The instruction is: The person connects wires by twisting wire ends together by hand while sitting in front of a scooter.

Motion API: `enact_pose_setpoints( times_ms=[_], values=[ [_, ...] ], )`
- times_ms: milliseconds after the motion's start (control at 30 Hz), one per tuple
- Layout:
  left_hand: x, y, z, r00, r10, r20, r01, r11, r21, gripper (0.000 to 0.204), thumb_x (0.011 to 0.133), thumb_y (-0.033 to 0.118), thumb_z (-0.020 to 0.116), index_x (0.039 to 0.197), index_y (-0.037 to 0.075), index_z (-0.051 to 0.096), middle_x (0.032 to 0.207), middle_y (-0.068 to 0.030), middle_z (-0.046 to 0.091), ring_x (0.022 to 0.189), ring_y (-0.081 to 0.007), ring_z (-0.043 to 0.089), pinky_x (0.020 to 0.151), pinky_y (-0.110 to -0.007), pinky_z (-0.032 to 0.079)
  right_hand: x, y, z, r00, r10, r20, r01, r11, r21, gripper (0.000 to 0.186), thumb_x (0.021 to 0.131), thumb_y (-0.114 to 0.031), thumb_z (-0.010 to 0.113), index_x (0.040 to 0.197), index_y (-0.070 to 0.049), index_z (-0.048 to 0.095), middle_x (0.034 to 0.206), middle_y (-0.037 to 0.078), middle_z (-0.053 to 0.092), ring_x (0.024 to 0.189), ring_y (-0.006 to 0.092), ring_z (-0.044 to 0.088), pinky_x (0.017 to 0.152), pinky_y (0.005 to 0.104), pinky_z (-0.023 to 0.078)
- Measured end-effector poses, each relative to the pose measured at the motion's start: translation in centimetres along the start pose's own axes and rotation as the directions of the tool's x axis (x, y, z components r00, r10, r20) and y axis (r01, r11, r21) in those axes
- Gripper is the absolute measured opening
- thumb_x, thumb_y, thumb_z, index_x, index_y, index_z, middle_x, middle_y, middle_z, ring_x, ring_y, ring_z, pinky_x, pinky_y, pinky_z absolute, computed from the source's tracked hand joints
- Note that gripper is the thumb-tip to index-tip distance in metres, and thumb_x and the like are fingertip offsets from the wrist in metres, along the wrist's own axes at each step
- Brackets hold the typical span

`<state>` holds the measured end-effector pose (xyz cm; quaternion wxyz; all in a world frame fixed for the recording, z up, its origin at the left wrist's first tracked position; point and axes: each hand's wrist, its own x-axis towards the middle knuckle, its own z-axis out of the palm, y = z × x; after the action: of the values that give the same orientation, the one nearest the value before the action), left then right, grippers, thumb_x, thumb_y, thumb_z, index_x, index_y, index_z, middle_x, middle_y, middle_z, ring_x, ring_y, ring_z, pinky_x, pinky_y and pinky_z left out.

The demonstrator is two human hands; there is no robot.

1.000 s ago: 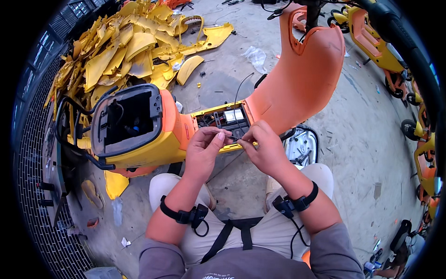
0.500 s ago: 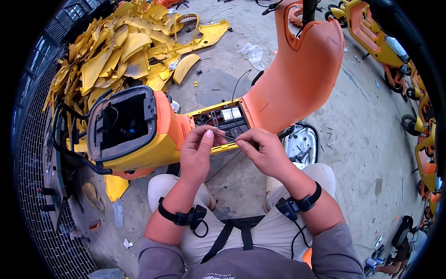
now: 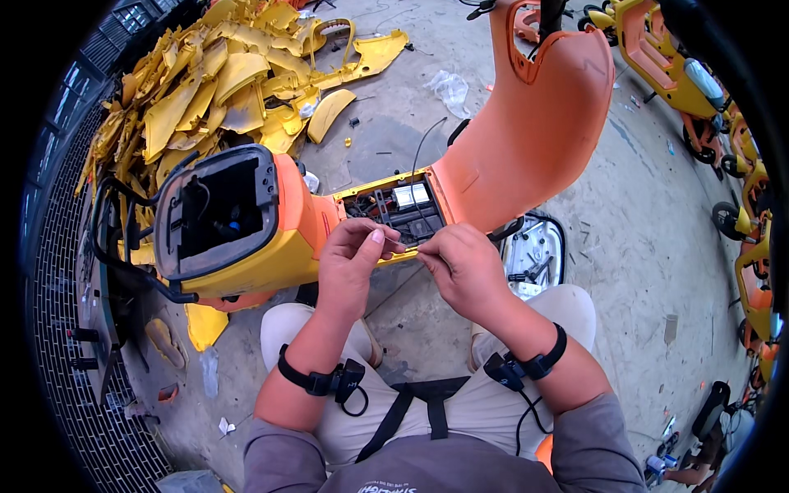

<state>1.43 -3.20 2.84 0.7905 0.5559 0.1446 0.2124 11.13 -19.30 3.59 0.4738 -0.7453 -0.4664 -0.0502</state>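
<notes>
In front of my knees stands a scooter with a yellow and orange body (image 3: 238, 275). Its footboard opening is uncovered, showing black cables and a silver box (image 3: 411, 195). A thin light strand that looks like wire (image 3: 396, 241) spans the gap between my hands, over the near edge of this opening. My left hand (image 3: 349, 261) pinches one end between thumb and fingers. At the other end, my right hand (image 3: 464, 267) is closed in a pinch, its fingertips partly hiding the strand. A black cable (image 3: 417, 152) rises out of the opening beyond them.
Yellow body panels (image 3: 238, 74) lie heaped at the far left. A tray of small parts (image 3: 532, 256) sits on the floor right of the scooter. More scooters (image 3: 657, 62) line the right side. Plastic film (image 3: 449, 90) lies beyond the footboard. Another person's arm (image 3: 694, 472) shows at lower right.
My right hand has turned slightly, its fingers more bunched together. The strand between my hands shows less length now. My left hand stays nearly in place.
</notes>
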Motion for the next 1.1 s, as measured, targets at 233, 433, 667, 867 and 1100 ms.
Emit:
enact_pose_setpoints(
  times_ms=[233,433,667,867,1100],
  values=[
    [0.0,-0.4,0.2,1.000,-0.001,0.017,0.001,1.000,-0.021,0.005,0.095,0.010,0.055,0.099,0.006,0.054,0.093,-0.0089,0.065,0.085,-0.0208,0.067,0.080,-0.032,0.053,-0.2,-0.3,0.3,0.991,-0.108,-0.082,0.091,0.978,-0.190,0.010,0.070,-0.005,0.069,0.077,-0.007,0.061,0.076,0.004,0.059,0.073,0.0246,0.057,0.063,0.0365,0.044],
    [0.2,-0.4,0.5,0.998,-0.006,-0.067,-0.002,0.992,-0.126,0.009,0.098,0.014,0.054,0.100,0.006,0.053,0.088,-0.0080,0.062,0.083,-0.0202,0.066,0.077,-0.033,0.054,-0.3,-0.4,0.4,0.984,-0.143,-0.102,0.120,0.972,-0.203,0.012,0.068,-0.004,0.069,0.076,-0.007,0.061,0.076,0.004,0.058,0.074,0.0239,0.057,0.064,0.0359,0.044],
    [0.3,0.0,0.6,0.996,-0.029,-0.082,0.034,0.998,0.054,0.012,0.096,0.017,0.057,0.100,0.006,0.053,0.088,-0.0073,0.062,0.080,-0.0192,0.065,0.073,-0.031,0.054,0.0,-0.6,-0.8,0.993,-0.067,-0.094,0.051,0.985,-0.165,0.015,0.068,-0.001,0.074,0.077,-0.006,0.063,0.080,0.006,0.061,0.074,0.0258,0.058,0.065,0.0361,0.046],
    [-0.1,-0.4,1.1,0.981,-0.191,-0.019,0.191,0.981,-0.033,0.017,0.095,0.021,0.061,0.100,0.007,0.053,0.089,-0.0061,0.062,0.078,-0.0175,0.063,0.072,-0.030,0.053,-0.2,-0.8,-0.6,0.993,-0.089,-0.078,0.070,0.973,-0.218,0.016,0.066,0.000,0.074,0.076,-0.005,0.062,0.077,0.007,0.059,0.074,0.0266,0.057,0.064,0.0360,0.046],
    [-0.3,-0.8,0.5,0.943,-0.331,0.029,0.327,0.911,-0.253,0.018,0.095,0.023,0.061,0.098,0.007,0.054,0.088,-0.0046,0.059,0.076,-0.0148,0.059,0.071,-0.030,0.052,-0.1,-0.8,-0.5,0.995,-0.017,-0.095,0.002,0.987,-0.162,0.018,0.067,-0.002,0.075,0.074,-0.004,0.059,0.074,0.009,0.056,0.072,0.0283,0.056,0.062,0.0364,0.045]
  ],
)
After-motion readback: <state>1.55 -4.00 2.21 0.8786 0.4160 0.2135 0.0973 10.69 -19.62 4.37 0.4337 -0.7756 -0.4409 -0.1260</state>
